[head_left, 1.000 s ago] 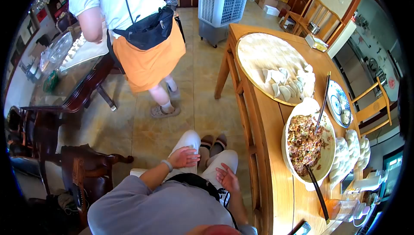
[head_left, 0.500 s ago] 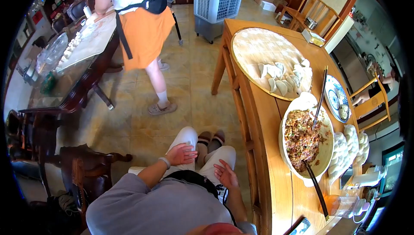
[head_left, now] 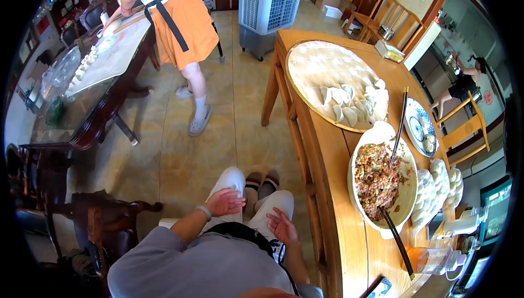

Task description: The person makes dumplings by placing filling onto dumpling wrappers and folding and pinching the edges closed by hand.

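Note:
My left hand (head_left: 225,202) rests palm up above my left thigh, fingers stretched out and holding nothing. Near my other thigh, my right hand (head_left: 283,227) is also bare, its fingers apart. Neither hand touches the wooden table (head_left: 355,232) to my right. On that table stands a white oval bowl of minced filling (head_left: 376,180), with one pair of chopsticks (head_left: 397,243) leaning over its near rim and another pair (head_left: 401,123) at the far side. Beyond the bowl, several dumplings (head_left: 349,104) lie on a floured round tray (head_left: 322,60).
A blue-and-white plate (head_left: 416,128), bagged white pieces (head_left: 431,191), a jug of amber liquid (head_left: 434,260) and a phone (head_left: 379,287) share the table. A person in an orange skirt (head_left: 183,30) works at a dark table (head_left: 90,126). An air cooler (head_left: 267,14) stands ahead.
My hands stay open over my lap, nearly unmoved. The view has shifted slightly. The person at the dark table has stepped and leans over the board; another person shows more fully at the right.

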Demonstrator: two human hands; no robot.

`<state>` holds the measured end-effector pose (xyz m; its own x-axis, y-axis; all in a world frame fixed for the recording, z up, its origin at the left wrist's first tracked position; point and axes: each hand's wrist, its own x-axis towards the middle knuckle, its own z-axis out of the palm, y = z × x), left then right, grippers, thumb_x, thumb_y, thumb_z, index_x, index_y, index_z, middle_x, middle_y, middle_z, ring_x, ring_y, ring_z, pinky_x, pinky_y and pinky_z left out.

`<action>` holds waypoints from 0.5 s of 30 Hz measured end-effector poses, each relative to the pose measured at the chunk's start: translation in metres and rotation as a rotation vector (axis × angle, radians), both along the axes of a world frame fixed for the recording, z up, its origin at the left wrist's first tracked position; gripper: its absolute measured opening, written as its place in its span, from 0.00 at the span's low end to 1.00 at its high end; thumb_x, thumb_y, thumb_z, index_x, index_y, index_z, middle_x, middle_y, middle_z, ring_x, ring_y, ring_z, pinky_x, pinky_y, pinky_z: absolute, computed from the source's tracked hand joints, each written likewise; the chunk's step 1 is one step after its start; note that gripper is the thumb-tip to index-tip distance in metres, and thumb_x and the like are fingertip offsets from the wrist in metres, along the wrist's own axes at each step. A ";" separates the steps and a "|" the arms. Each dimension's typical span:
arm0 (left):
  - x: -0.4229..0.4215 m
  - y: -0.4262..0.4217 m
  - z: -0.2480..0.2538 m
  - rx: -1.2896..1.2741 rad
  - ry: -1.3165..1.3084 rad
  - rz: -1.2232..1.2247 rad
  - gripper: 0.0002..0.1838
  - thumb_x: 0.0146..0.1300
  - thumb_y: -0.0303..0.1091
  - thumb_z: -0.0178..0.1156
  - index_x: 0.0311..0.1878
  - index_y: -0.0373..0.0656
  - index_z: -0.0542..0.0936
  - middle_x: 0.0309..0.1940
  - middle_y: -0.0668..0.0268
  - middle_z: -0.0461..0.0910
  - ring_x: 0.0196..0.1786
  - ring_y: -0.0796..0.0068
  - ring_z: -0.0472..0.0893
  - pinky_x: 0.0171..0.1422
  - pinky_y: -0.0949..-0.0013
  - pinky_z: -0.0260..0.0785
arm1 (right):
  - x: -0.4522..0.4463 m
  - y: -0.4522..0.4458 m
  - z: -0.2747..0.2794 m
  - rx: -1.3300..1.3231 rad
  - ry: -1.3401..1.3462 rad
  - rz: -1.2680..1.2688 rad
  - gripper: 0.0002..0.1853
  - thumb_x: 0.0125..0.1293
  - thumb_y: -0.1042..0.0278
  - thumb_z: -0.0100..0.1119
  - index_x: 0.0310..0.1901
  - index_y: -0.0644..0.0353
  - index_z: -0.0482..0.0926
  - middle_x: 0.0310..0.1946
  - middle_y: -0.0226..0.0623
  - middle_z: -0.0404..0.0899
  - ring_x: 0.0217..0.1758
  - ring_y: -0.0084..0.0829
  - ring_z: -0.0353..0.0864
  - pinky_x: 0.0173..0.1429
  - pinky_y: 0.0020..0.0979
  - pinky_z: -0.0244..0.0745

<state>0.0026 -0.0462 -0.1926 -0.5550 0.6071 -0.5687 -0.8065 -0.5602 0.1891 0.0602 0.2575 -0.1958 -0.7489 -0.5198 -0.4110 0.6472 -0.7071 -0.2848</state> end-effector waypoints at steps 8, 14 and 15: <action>0.001 0.000 -0.004 0.005 -0.018 -0.004 0.28 0.61 0.52 0.52 0.59 0.44 0.67 0.60 0.53 0.66 0.62 0.56 0.67 0.63 0.52 0.60 | 0.000 0.000 0.002 0.050 -0.020 0.005 0.25 0.67 0.55 0.48 0.62 0.55 0.61 0.54 0.49 0.71 0.46 0.34 0.79 0.55 0.37 0.72; 0.001 0.001 -0.004 0.011 -0.006 -0.012 0.29 0.60 0.52 0.52 0.60 0.44 0.66 0.61 0.52 0.65 0.63 0.55 0.66 0.63 0.53 0.61 | 0.000 0.000 0.004 0.051 -0.035 0.004 0.26 0.66 0.55 0.49 0.62 0.56 0.61 0.53 0.50 0.72 0.46 0.34 0.79 0.55 0.37 0.72; 0.000 0.001 -0.004 0.010 -0.009 -0.011 0.29 0.60 0.52 0.53 0.60 0.44 0.66 0.61 0.51 0.65 0.63 0.55 0.66 0.63 0.53 0.61 | 0.000 0.000 0.004 0.050 -0.034 0.003 0.26 0.66 0.55 0.49 0.62 0.56 0.61 0.53 0.50 0.72 0.46 0.35 0.79 0.56 0.37 0.72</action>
